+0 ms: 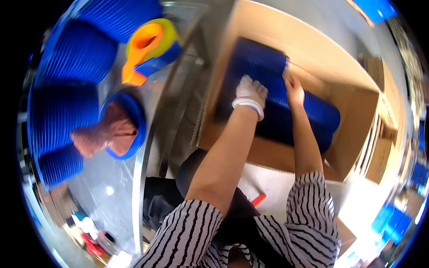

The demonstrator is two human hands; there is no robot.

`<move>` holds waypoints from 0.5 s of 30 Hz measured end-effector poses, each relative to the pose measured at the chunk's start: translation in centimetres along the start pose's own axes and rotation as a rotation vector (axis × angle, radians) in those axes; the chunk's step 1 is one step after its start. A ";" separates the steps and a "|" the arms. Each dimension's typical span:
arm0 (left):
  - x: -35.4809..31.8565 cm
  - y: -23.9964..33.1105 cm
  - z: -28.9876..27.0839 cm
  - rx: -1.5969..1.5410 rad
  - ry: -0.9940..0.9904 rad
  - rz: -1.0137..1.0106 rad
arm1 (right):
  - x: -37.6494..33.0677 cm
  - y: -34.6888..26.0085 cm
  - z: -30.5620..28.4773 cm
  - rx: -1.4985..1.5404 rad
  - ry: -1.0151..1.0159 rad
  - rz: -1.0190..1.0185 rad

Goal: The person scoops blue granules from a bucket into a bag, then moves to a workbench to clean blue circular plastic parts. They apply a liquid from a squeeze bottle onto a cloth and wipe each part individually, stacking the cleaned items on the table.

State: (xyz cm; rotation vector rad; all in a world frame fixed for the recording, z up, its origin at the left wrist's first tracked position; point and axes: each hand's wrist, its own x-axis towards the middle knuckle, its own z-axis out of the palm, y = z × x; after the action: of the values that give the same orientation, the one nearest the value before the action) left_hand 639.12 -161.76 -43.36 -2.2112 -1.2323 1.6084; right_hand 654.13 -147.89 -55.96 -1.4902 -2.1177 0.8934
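Observation:
Inside an open cardboard box [357,129], long stacks of nested blue ribbed plastic tubs lie on their sides. My left hand [250,94], in a white glove, rests on top of the far stack [254,56] with its fingers bent down against the ribs. At the right end of that same stack is my right hand [295,91], its fingers curled against the rim; blur hides some of the fingertips. Nearer to me lies another blue stack [317,111], passing beneath my right forearm.
A metal-topped table [105,196] stands at left, holding several stacks of blue tubs [65,116]. On it are an orange tape dispenser [138,53] with yellow tape and a blue tub [142,129] with brown cloth [109,129]. A red object [258,199] lies below the box.

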 end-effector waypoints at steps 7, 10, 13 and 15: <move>-3.4 1.3 1.0 -2.007 0.717 -0.452 | -8.7 -3.7 -4.3 0.349 -0.054 -0.249; -5.6 3.3 0.3 -3.228 1.220 -0.490 | -9.3 -11.7 -3.5 0.692 -0.008 -0.409; -9.2 5.7 1.9 -2.936 1.649 -0.825 | -13.1 -23.2 -2.7 0.805 -0.098 -0.651; -14.8 7.5 3.0 -2.568 1.824 -1.065 | -15.2 -29.0 -0.9 0.881 -0.348 -0.688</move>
State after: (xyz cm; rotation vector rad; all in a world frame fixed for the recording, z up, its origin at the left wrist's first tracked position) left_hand 639.15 -177.70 -37.92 0.4209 1.6116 2.2317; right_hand 640.34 -168.48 -34.48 -0.1608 -1.8092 1.5513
